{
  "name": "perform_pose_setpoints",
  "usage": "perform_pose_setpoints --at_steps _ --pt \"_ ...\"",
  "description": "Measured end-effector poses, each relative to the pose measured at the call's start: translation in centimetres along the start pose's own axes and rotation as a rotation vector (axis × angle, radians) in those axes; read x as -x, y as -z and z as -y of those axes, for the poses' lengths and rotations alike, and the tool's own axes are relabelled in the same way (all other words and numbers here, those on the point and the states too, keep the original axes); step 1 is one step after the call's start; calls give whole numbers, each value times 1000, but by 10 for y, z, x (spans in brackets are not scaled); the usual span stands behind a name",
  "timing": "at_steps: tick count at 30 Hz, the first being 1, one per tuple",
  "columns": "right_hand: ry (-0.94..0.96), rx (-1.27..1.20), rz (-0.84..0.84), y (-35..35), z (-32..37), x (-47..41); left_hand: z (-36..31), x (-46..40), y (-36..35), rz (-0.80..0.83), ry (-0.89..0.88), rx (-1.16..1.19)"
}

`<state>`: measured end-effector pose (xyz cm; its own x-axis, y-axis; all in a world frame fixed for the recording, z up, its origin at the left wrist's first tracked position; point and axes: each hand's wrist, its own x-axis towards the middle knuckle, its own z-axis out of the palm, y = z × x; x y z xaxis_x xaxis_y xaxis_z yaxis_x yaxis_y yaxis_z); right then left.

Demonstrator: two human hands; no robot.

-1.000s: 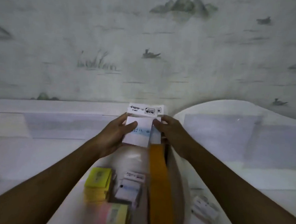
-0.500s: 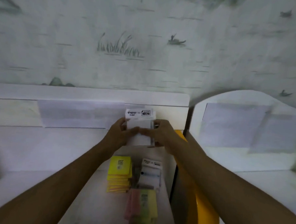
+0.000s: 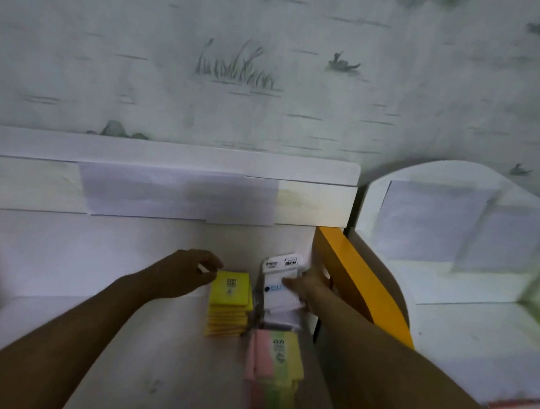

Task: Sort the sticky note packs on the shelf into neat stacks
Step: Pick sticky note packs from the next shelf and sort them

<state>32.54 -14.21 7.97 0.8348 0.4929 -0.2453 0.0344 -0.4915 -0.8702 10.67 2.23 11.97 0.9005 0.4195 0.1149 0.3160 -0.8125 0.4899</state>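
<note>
A stack of yellow sticky note packs (image 3: 229,303) stands on the white shelf (image 3: 146,348). To its right lies a pile of white packs (image 3: 280,287) with a black-printed header card. My right hand (image 3: 308,285) grips the top white pack, which rests on that pile. My left hand (image 3: 188,273) hovers just left of the yellow stack, fingers loosely apart, holding nothing. In front of both stacks is a stack of pink, green and yellow packs (image 3: 274,372).
An orange divider panel (image 3: 352,279) bounds the shelf on the right, close to my right forearm. Beyond it lies a second white shelf bay (image 3: 463,326). A white back rail (image 3: 168,191) with taped paper runs behind the stacks.
Both hands held the white pack up in the air before; it has come down onto the white pile. My left hand let go and moved left beside the yellow stack.
</note>
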Motion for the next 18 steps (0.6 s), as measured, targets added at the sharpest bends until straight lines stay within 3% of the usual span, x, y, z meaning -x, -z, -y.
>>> perform_pose_setpoints --at_steps 13,15,18 --pt "-1 436 -174 -17 -50 3 28 35 15 59 86 -363" --pt "102 496 -177 -15 -38 6 21 31 23 54 108 -439" --pt "403 631 -43 0 3 10 2 19 41 23 98 -515"
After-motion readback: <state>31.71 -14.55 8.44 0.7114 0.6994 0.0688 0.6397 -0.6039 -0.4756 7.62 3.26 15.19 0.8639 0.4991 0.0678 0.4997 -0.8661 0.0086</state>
